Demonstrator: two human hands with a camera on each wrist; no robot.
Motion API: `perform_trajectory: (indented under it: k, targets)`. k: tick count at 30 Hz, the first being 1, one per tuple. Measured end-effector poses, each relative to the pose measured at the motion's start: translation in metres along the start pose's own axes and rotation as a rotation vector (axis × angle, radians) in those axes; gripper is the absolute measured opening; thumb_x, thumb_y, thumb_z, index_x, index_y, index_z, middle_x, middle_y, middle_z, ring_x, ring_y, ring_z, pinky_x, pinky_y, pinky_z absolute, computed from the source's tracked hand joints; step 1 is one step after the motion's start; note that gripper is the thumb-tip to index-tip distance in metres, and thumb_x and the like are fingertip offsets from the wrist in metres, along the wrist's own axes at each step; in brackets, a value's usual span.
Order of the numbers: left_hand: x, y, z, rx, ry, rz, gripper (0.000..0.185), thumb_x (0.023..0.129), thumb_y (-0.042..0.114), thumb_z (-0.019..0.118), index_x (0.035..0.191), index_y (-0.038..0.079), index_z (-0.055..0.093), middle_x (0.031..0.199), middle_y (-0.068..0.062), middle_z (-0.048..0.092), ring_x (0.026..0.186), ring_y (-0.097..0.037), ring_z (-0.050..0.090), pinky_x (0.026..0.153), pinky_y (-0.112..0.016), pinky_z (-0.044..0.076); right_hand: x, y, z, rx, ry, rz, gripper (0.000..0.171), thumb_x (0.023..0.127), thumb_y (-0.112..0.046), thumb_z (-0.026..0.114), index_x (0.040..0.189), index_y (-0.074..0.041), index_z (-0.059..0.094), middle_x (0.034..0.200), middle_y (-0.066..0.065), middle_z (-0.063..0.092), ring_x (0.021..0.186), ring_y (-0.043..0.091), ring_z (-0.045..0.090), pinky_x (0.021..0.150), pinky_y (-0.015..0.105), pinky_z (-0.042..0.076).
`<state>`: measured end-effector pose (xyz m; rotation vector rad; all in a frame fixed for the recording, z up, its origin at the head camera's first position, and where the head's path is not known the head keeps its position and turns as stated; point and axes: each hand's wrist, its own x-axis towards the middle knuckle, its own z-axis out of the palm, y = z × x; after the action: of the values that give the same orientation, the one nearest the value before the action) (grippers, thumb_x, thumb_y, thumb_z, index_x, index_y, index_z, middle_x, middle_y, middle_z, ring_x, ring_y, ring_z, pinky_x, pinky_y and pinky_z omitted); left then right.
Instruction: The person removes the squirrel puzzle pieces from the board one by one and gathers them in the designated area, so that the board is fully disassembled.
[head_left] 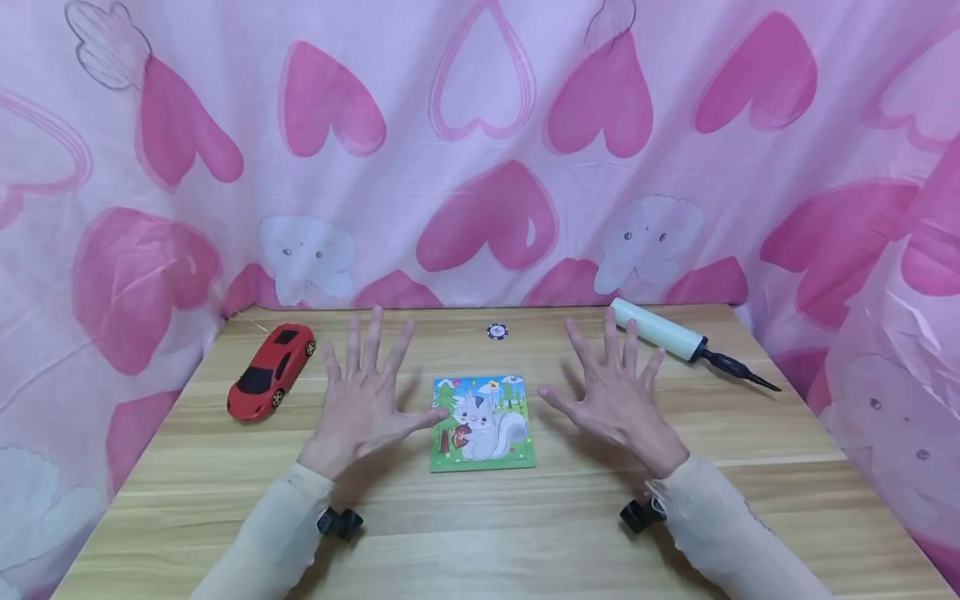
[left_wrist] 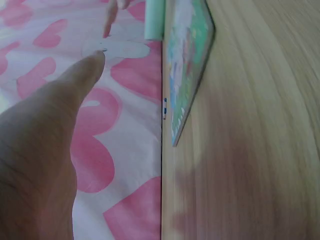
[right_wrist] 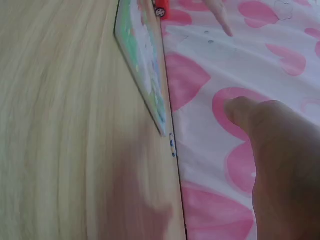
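Both hands hover over the wooden table with fingers spread and nothing held. My left hand (head_left: 367,408) is between a red toy car (head_left: 272,372) and a square squirrel picture board (head_left: 483,423); its thumb overlaps the board's left edge in the head view. To the right of the board is my right hand (head_left: 615,400), its thumb pointing toward the board. Beyond its fingertips lies a pale green hand pump (head_left: 660,329) with a black nozzle. A small blue-and-white poker chip (head_left: 497,332) lies behind the board. In the left wrist view the board (left_wrist: 190,60) appears edge-on.
A pink heart-patterned curtain (head_left: 487,217) hangs along the table's back edge and both sides. The wooden table (head_left: 480,542) runs toward the front. Small black cameras (head_left: 341,523) are strapped at both wrists over pale sleeves.
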<state>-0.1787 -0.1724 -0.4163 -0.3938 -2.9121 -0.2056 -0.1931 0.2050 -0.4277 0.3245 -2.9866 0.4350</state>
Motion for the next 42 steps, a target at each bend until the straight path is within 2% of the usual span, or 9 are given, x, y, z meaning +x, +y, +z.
perform_trajectory:
  k: [2,5,8,12,16,23,29,36,42]
  targets:
    - [0.002,0.000,-0.001,-0.046,0.011,0.036,0.139,0.080,0.096,0.066,0.180,0.032,-0.007,0.184,-0.010,-0.026,0.170,-0.046,-0.019,0.126,-0.083,0.000,0.002,-0.001,0.000,0.048,0.006,-0.038,0.109,0.099,-0.083,0.055,0.181,-0.035,0.002,0.182,0.015,-0.030,0.166,0.054,-0.022,0.117,0.090,-0.012]
    - [0.003,0.001,-0.004,-0.159,0.029,0.096,0.140,0.079,0.092,0.073,0.181,0.031,-0.002,0.187,-0.012,-0.015,0.172,-0.044,-0.006,0.129,-0.078,0.006,0.004,-0.004,0.000,0.186,0.012,-0.104,0.107,0.101,-0.072,0.067,0.181,-0.033,0.008,0.185,0.021,-0.011,0.169,0.052,-0.006,0.123,0.086,0.001]
    - [0.002,0.003,-0.005,-0.269,0.040,0.139,0.139,0.078,0.089,0.078,0.181,0.031,0.006,0.187,-0.013,-0.003,0.170,-0.045,0.009,0.126,-0.079,0.023,0.006,-0.007,0.002,0.359,-0.004,-0.143,0.102,0.101,-0.059,0.076,0.179,-0.033,0.016,0.182,0.019,0.014,0.166,0.047,0.016,0.123,0.083,0.019]
    - [0.001,0.004,-0.001,-0.390,0.046,0.164,0.133,0.077,0.080,0.087,0.179,0.029,0.021,0.182,-0.011,0.023,0.163,-0.040,0.028,0.116,-0.077,0.042,0.010,-0.012,0.007,0.575,-0.045,-0.142,0.087,0.101,-0.047,0.083,0.172,-0.035,0.035,0.169,0.008,0.040,0.154,0.038,0.040,0.116,0.073,0.043]
    - [0.001,0.003,0.011,-0.456,-0.009,0.171,0.128,0.075,0.071,0.094,0.177,0.027,0.030,0.174,-0.009,0.039,0.157,-0.036,0.036,0.120,-0.073,0.038,0.016,-0.014,0.019,0.707,-0.093,-0.139,0.069,0.100,-0.041,0.086,0.161,-0.030,0.056,0.155,-0.002,0.057,0.142,0.031,0.054,0.112,0.058,0.050]
    - [0.002,0.002,0.031,-0.532,-0.156,0.187,0.125,0.072,0.072,0.095,0.173,0.023,0.040,0.174,-0.008,0.042,0.157,-0.036,0.036,0.123,-0.070,0.032,0.026,-0.013,0.041,0.689,-0.119,-0.214,0.063,0.095,-0.034,0.091,0.151,-0.016,0.067,0.143,0.000,0.067,0.133,0.025,0.062,0.111,0.053,0.050]
    - [0.000,-0.004,0.042,-0.565,-0.217,0.171,0.122,0.070,0.073,0.095,0.171,0.024,0.045,0.173,-0.006,0.043,0.159,-0.036,0.033,0.125,-0.070,0.029,0.028,-0.011,0.049,0.667,-0.118,-0.243,0.066,0.091,-0.031,0.096,0.150,-0.020,0.069,0.143,-0.001,0.065,0.135,0.025,0.059,0.116,0.057,0.048]
    - [-0.001,-0.007,0.048,-0.542,-0.231,0.184,0.127,0.064,0.076,0.098,0.169,0.027,0.047,0.169,-0.004,0.046,0.153,-0.034,0.037,0.121,-0.066,0.029,0.031,-0.008,0.057,0.604,-0.119,-0.257,0.069,0.089,-0.036,0.096,0.150,-0.020,0.069,0.144,-0.004,0.065,0.139,0.024,0.055,0.120,0.059,0.043]
    - [0.000,-0.006,0.049,-0.518,-0.236,0.195,0.127,0.064,0.077,0.098,0.170,0.028,0.047,0.169,-0.004,0.044,0.152,-0.035,0.036,0.117,-0.064,0.029,0.032,-0.011,0.056,0.548,-0.132,-0.247,0.073,0.089,-0.044,0.096,0.152,-0.021,0.068,0.145,-0.005,0.063,0.141,0.024,0.050,0.122,0.057,0.042]
